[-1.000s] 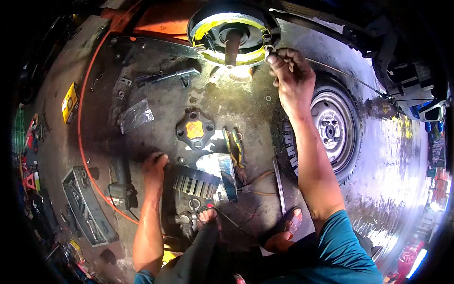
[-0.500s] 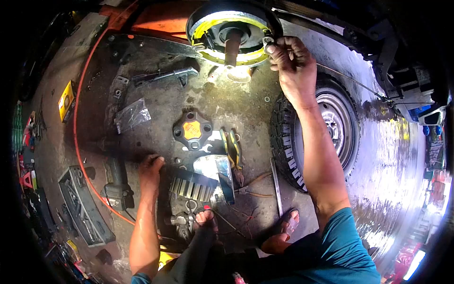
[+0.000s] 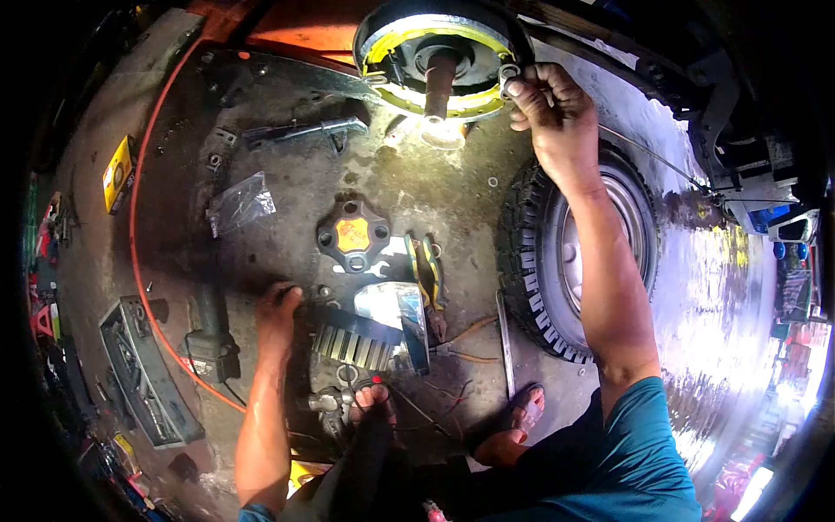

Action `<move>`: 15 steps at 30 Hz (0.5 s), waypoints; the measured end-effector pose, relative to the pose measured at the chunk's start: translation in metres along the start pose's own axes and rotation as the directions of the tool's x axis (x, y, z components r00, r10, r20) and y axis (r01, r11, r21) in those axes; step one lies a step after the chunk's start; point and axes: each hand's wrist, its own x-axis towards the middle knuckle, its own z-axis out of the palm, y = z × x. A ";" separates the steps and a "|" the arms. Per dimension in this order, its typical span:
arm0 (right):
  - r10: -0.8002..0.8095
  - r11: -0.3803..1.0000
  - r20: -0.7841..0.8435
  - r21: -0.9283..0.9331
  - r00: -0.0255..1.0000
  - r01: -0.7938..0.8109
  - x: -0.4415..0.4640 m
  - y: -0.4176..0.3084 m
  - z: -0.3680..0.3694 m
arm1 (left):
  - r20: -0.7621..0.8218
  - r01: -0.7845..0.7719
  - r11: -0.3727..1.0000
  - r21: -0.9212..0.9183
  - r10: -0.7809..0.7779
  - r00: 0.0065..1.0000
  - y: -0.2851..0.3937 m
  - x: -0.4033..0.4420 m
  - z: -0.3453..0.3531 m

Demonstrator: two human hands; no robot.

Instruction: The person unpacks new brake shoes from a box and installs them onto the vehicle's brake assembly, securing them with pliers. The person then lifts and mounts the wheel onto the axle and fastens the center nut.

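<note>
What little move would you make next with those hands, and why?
I'd perhaps bring the left hand up to steady the brake assembly. The right hand works alone at its edge, pinching a small metal piece, while the left is well away, nearer the power tool on the floor.

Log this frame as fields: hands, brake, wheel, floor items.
right hand: pinches metal part at brake rim
left hand: near socket rack; grip unclear
brake: yellow curved parts inside, brightly lit
wheel: partly hidden behind right forearm
floor: socket rack, cap, pliers, tool tray, orange hose
</note>
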 end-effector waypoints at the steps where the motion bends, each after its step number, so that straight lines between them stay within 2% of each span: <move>1: -0.046 0.999 -0.024 -0.011 0.999 0.045 -0.003 -0.003 0.003 | -0.013 -0.018 0.999 0.031 0.018 1.000 0.000 0.000 0.001; 2: -0.092 0.996 -0.047 -0.022 0.995 0.091 -0.005 -0.006 0.006 | -0.008 -0.008 0.999 0.041 0.008 1.000 0.001 0.000 0.002; 5: -0.072 0.997 -0.142 -0.016 0.987 0.071 -0.008 0.000 0.017 | 0.001 0.005 0.998 0.065 -0.005 1.000 0.007 -0.002 0.001; 6: -0.169 0.959 -0.119 -0.248 0.978 0.135 0.000 0.000 0.016 | 0.001 -0.002 0.998 0.064 0.002 1.000 0.008 0.000 0.002; 7: -0.036 0.990 -0.040 -0.139 0.999 0.030 -0.003 -0.003 0.007 | 0.002 -0.005 0.998 0.063 0.005 1.000 0.008 0.000 0.002; 9: -0.082 0.944 -0.022 -0.323 0.996 0.070 0.006 0.003 -0.003 | 0.011 -0.007 1.000 0.002 0.007 1.000 -0.008 0.007 -0.001; 10: -0.233 0.897 -0.014 -0.389 0.972 0.209 0.007 0.008 -0.004 | 0.016 -0.013 0.999 -0.032 0.013 1.000 -0.015 0.012 -0.001; 13: -0.251 0.873 -0.040 -0.440 0.967 0.208 0.005 0.002 -0.002 | -0.005 0.052 0.998 -0.028 -0.052 0.999 0.019 0.000 0.002; 15: -0.223 0.893 -0.024 -0.406 0.975 0.194 0.009 0.001 -0.003 | -0.006 -0.029 0.998 0.056 0.030 1.000 0.007 0.003 -0.001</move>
